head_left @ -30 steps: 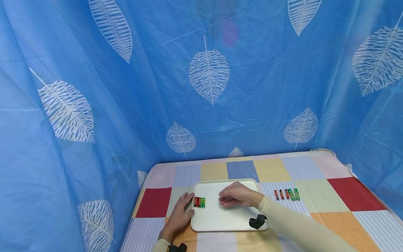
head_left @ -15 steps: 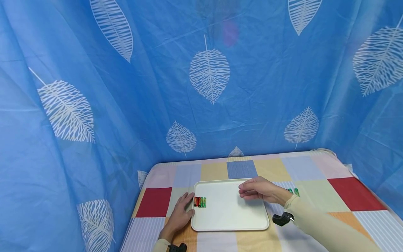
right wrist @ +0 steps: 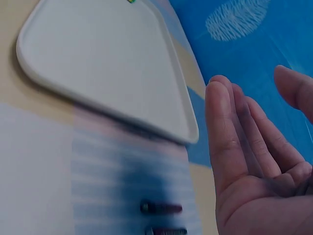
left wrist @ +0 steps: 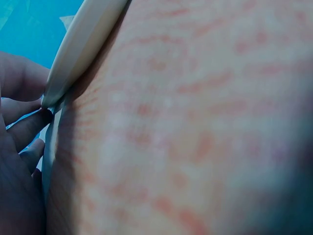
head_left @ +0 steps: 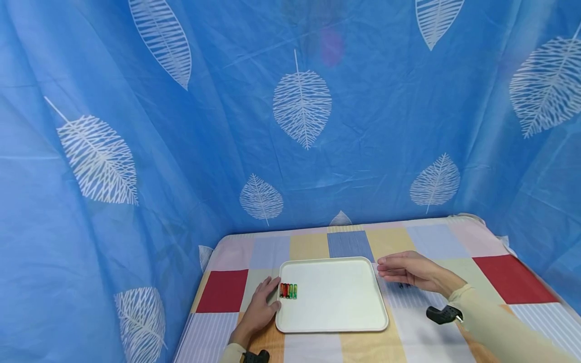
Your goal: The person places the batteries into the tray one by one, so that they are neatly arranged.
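My left hand [head_left: 259,308] rests at the left edge of a white tray [head_left: 336,297], its fingers spread along the rim. In the left wrist view the fingers [left wrist: 29,129] touch the outside of that rim. Several red and green batteries [head_left: 288,291] stand side by side in a row inside the tray's left edge. Beyond the tray's right edge hovers my right hand [head_left: 415,269], fingers straight and thumb apart, with nothing held. Below it on the cloth lie dark red batteries, one battery [right wrist: 164,208] above another in the right wrist view; the hand hides most of that group in the head view.
A patchwork cloth [head_left: 313,345] covers the table under the tray. Blue curtains [head_left: 345,181] with white leaf prints hang behind the table and at both sides. A small black device [head_left: 444,314] is strapped at the right wrist, with another black device [head_left: 256,357] at the left.
My right hand has moved right, from over the middle of the tray to over the batteries on the cloth, its fingers straightening. The left hand has stayed at the tray's edge.
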`<state>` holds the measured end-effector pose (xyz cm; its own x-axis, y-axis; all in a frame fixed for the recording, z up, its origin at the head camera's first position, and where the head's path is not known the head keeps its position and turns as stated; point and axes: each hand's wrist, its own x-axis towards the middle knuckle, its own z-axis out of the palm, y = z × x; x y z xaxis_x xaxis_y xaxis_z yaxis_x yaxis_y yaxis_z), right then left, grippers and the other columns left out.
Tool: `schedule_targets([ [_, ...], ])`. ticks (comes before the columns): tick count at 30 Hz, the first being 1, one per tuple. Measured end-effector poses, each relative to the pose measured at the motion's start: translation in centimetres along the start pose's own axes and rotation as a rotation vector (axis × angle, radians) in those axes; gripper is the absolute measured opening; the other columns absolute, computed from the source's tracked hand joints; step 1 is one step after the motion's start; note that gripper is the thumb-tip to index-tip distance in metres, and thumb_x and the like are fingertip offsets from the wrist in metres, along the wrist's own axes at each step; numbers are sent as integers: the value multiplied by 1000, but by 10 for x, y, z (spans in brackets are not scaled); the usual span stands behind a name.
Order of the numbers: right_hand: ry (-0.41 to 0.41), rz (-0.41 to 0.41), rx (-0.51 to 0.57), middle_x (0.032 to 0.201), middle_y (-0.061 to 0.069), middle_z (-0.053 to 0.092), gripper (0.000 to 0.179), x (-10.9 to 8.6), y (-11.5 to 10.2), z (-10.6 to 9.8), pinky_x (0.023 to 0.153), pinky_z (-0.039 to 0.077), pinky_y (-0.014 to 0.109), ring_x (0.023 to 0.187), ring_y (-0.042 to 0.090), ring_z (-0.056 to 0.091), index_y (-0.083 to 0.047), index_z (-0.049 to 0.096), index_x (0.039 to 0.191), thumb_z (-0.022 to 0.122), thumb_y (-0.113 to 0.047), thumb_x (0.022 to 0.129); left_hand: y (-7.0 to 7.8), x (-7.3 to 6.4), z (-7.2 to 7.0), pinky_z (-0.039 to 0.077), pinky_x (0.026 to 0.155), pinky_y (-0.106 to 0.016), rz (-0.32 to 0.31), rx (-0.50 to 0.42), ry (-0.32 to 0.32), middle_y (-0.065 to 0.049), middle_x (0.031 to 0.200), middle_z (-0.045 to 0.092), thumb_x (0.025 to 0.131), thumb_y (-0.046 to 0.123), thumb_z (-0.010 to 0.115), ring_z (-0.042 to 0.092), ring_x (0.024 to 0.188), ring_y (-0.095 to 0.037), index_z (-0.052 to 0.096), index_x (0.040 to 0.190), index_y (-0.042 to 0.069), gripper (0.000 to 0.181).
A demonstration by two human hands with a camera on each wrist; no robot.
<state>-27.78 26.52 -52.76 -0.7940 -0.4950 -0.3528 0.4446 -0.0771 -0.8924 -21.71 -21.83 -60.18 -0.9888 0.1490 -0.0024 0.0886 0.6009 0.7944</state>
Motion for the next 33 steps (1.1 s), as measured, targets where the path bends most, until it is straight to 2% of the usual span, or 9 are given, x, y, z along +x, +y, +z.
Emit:
schedule_targets([
  [2,17,3,7,122,12,81,55,-7,-1,-11,101,64,36,110,19,81,16,48,153,64,-14,111,0,-1,1,17,124,-85,-2,-1,0,-32,173,35,94,5,70,18,160,-67,56,161,9,68],
  [6,53,13,19,118,9,81,40,-20,-4,-29,102,63,37,110,20,81,8,63,143,63,-16,111,1,-1,1,17,125,-85,-5,-8,1,-30,173,37,94,5,69,19,161,-65,55,161,8,68],
  [10,27,8,44,121,8,81,26,-32,-7,-46,105,61,39,113,20,81,-3,74,131,59,-16,113,2,0,0,17,125,-84,-8,-7,5,-30,173,37,95,5,68,19,161,-65,55,161,8,68],
  [15,-34,6,60,125,6,81,31,-45,-7,-68,111,57,42,119,21,79,-9,79,127,51,-15,117,3,-1,0,16,124,-86,-14,-11,6,-32,173,35,94,5,69,19,160,-67,56,160,8,68],
  [21,-20,48,83,127,6,81,35,-60,-7,-91,112,56,45,122,25,78,-9,80,128,49,-20,118,1,0,0,16,124,-86,-7,-16,-4,-32,173,35,94,6,69,17,160,-67,56,160,8,68],
  [27,-38,60,111,127,7,81,36,-74,-6,-110,113,56,45,123,24,78,-9,81,126,47,-13,118,-1,2,0,16,125,-85,9,-9,-5,-33,172,36,93,5,69,18,160,-67,56,160,8,68],
  [33,39,92,130,122,10,82,32,-82,0,-120,110,58,43,118,25,80,-9,84,119,52,-12,116,-2,3,0,17,124,-85,9,2,0,-32,172,36,94,6,69,19,160,-66,56,160,8,68],
])
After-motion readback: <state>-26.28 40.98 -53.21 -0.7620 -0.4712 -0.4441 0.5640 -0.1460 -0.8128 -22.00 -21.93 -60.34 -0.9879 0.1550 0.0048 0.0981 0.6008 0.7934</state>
